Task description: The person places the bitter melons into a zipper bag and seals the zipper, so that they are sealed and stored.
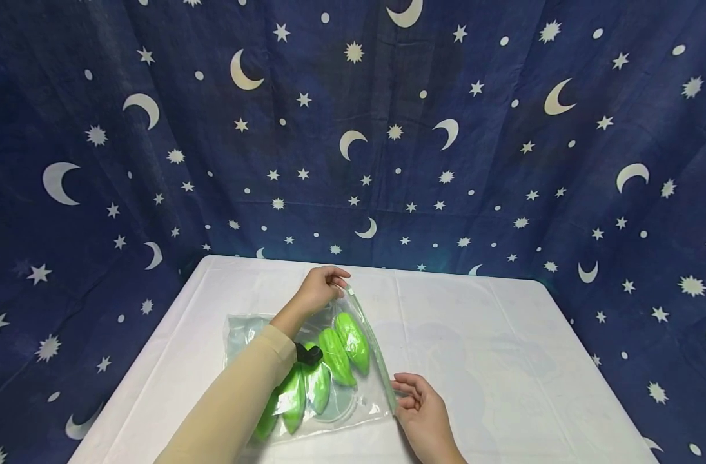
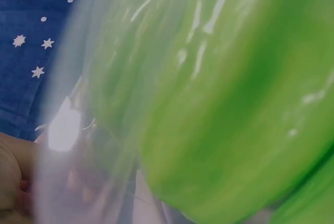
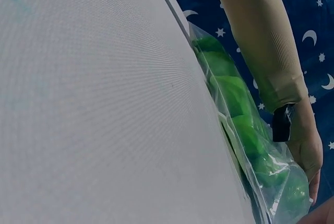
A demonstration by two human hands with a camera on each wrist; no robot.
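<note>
A clear zip bag (image 1: 367,396) lies on the table with several bright green, ridged, elongated fruit-like pieces (image 1: 353,343) inside. Its zip edge slants down to the right, and a small white slider (image 1: 351,291) sits at the far end. My left hand (image 1: 320,291) reaches across the bag and pinches that far corner beside the slider. At the near end of the zip edge, my right hand (image 1: 425,412) holds the other corner between thumb and curled fingers. Close up in the left wrist view, the glossy plastic covers a green piece (image 2: 224,130). The right wrist view shows the bag (image 3: 276,182) side-on.
A white cloth covers the table (image 1: 474,348), which extends well to the right of the bag. Dark blue curtains (image 1: 306,142) with moons and stars hang behind and at both sides. A black wrist device (image 1: 308,354) on the left arm overlaps the bag.
</note>
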